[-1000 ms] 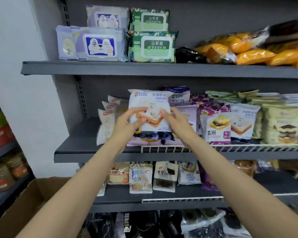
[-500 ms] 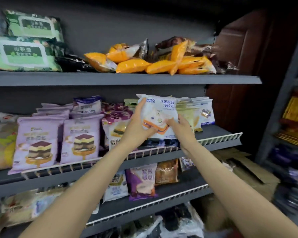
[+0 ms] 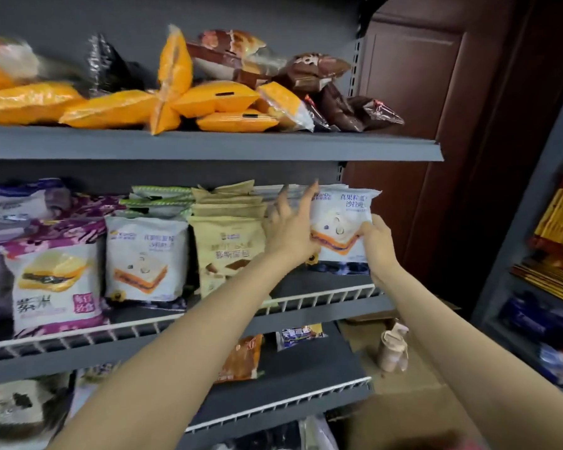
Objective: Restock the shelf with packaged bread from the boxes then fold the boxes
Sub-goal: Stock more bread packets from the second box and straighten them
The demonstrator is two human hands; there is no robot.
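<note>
Grey metal shelf unit (image 3: pixel 208 146), orange packets (image 3: pixel 111 108) and brown packets (image 3: pixel 335 105) on top board, bread packs (image 3: pixel 147 258) upright behind white wire rail (image 3: pixel 306 298) on middle board, few packets (image 3: pixel 241 358) below

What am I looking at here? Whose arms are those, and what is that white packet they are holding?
There is no machine here. A person wears a camera on their head, so the picture shows what they see: their own two arms reaching out to a shop shelf.

The right hand grips a white bread packet at its lower right edge. The left hand is spread open, touching the packet's left side and steadying it. The packet is at the right end of the middle shelf, which has a white wire rail along the front.

On that shelf stand more packets: a matching white one, a beige one and a purple flowery one. The shelf above holds orange bags and brown bags.
</note>
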